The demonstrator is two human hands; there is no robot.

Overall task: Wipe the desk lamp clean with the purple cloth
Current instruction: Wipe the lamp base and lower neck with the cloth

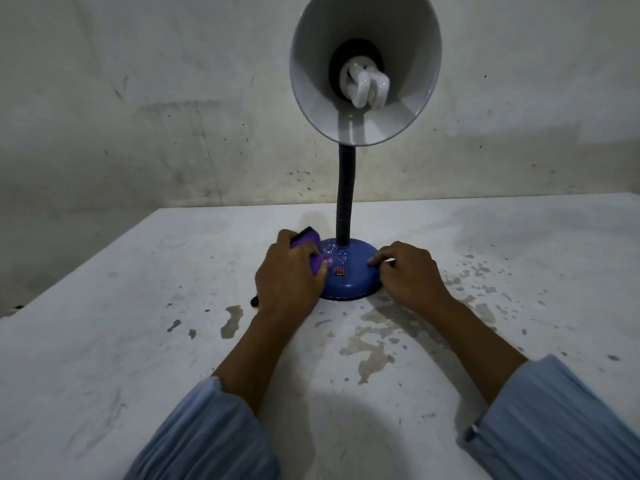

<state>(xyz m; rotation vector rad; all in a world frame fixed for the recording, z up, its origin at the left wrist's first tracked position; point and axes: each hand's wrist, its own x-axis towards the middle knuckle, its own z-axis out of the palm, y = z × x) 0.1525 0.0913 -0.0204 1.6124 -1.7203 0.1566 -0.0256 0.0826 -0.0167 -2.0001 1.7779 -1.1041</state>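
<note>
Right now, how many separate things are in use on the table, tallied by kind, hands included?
Hands: 2, left hand holding the cloth, right hand on the lamp base
Desk lamps: 1, desk lamp
Cloths: 1, purple cloth
Total: 4

I see a dim, bluish, slightly soft picture; light falls from above and behind me, casting a round shadow on the table's [104,341] near edge; wide-angle bending skews the edges.
</note>
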